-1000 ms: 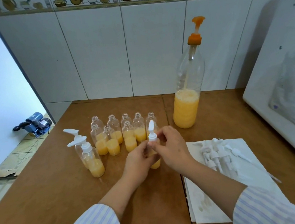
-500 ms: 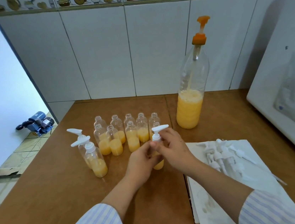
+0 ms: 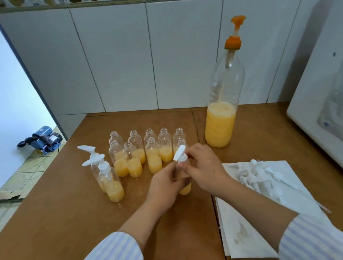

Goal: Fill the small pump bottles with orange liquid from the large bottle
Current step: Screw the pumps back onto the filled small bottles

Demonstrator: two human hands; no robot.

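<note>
A: Where is the small bottle (image 3: pixel 184 187) being worked on?

B: It stands upright on the table (image 3: pixel 58 219), near the front edge of the cluster of uncapped bottles (image 3: pixel 147 152). The left hand (image 3: pixel 164 187) is wrapped around its body. The right hand (image 3: pixel 206 166) pinches the collar of the white pump head (image 3: pixel 179 153) seated on its neck.

A: And the supply?

B: The large bottle (image 3: pixel 221 110) stands behind and to the right, apart from both hands, holding orange liquid in roughly its lower third, with an orange pump (image 3: pixel 234 33) on top.

A: Other items?

B: Two capped bottles (image 3: pixel 107 178) stand left of the cluster, each partly filled. Loose white pump heads (image 3: pixel 256 173) lie on a white paper sheet (image 3: pixel 244 235) to the right. A blue motor unit (image 3: pixel 42 140) sits on the floor at the left.
</note>
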